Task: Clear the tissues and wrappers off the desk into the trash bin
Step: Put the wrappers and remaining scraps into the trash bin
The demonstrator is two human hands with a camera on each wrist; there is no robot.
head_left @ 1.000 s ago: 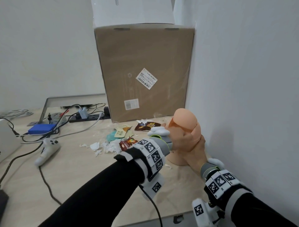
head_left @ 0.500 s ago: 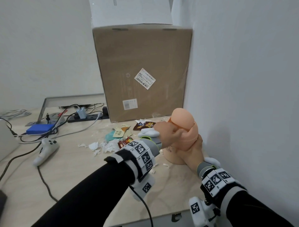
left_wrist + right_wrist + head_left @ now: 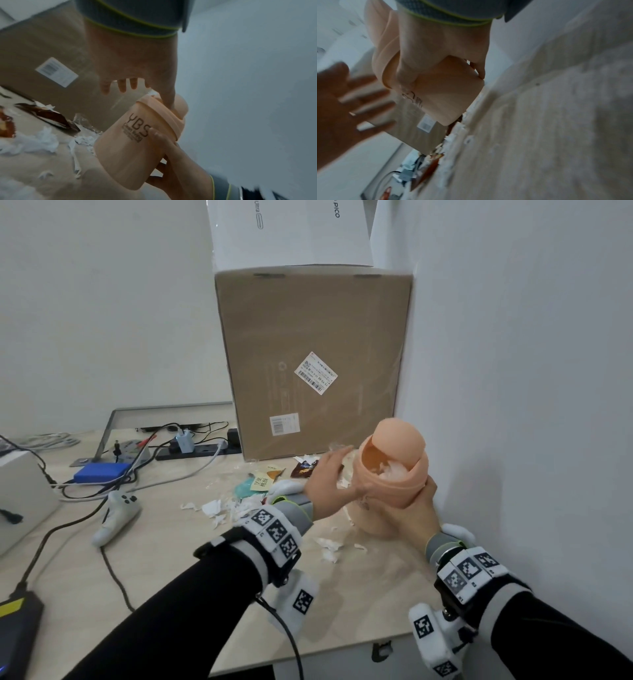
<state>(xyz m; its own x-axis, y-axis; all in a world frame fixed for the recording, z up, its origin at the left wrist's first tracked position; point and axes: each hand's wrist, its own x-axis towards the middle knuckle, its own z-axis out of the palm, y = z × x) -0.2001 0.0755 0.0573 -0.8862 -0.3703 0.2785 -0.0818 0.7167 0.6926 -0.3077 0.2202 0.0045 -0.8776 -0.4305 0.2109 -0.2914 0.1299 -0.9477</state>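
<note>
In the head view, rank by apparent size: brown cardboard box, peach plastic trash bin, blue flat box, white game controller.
1. Brown cardboard box, largest by far.
2. Peach plastic trash bin, though it sits nearer the camera.
3. White game controller and blue flat box look alike; unranked.

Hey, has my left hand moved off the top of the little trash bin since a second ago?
Yes. The left hand has come off the trash bin lid and drawn back leftward, toward the scraps, fingers spread. The lid now stands tipped open.
</note>
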